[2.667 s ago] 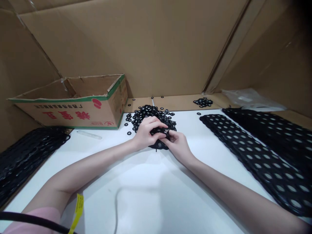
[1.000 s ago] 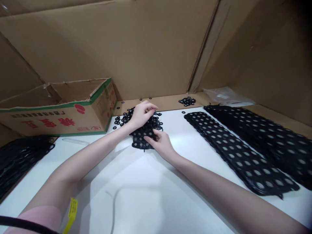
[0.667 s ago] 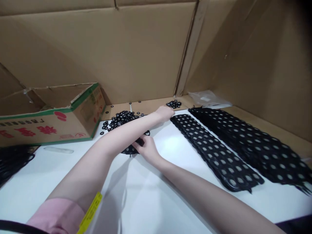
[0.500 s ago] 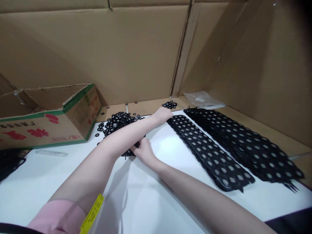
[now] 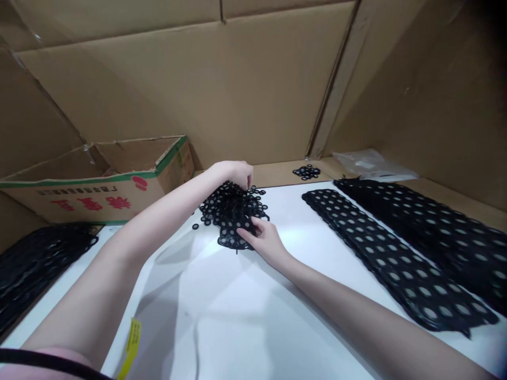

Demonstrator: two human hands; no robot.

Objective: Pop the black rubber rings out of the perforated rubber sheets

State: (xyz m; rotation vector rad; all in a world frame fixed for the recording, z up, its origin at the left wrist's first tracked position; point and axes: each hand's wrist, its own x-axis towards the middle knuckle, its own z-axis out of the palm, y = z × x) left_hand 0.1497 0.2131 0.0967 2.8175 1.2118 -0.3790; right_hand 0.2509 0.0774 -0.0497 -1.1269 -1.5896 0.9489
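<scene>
At centre of frame, touching dotted piece (image 5: 233, 236) with right hand (image 5: 272, 244), thumb and fingers narrow; grip impossible to tell. Above black rings (image 5: 212, 207), left hand (image 5: 238, 172) curled, contents hidden. Seemingly handling rings beside piece, calling for steady support. Farther right, 2 dotted strips (image 5: 382, 254).

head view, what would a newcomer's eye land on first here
Probably the dark heap of small black rings at mid-table, with the left hand over it and the right hand on a dotted black piece at its near edge. Next, the long black dotted strips slanting down the right side, and the open carton with red lettering at left.
</scene>
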